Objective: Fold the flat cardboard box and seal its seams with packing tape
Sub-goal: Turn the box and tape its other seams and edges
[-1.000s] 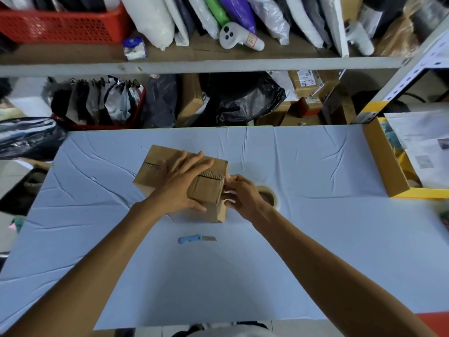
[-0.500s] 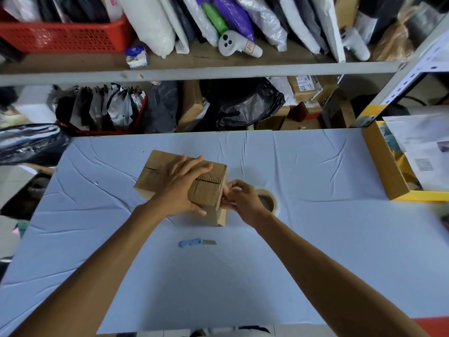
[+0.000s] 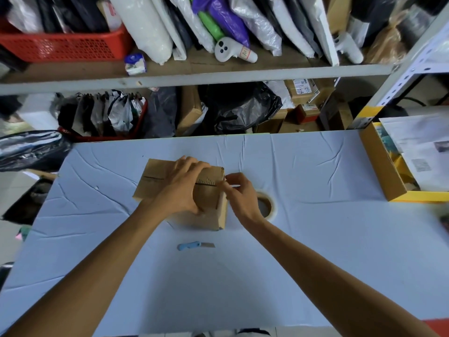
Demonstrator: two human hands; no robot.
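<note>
Toward the far left of the bench (image 3: pixel 315 239), the left hand (image 3: pixel 181 188) is lying open on the box (image 3: pixel 209 215), pinning its flaps shut, while the right hand (image 3: pixel 239 193) is pinching something, probably tape, at the box's right edge, the roll (image 3: pixel 269 207) waiting just beside.

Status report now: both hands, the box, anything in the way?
Left hand flat on cardboard box. Right hand pinching at its right top edge. Tape roll behind right hand, blue cutter nearer, neither obstructing.
</note>
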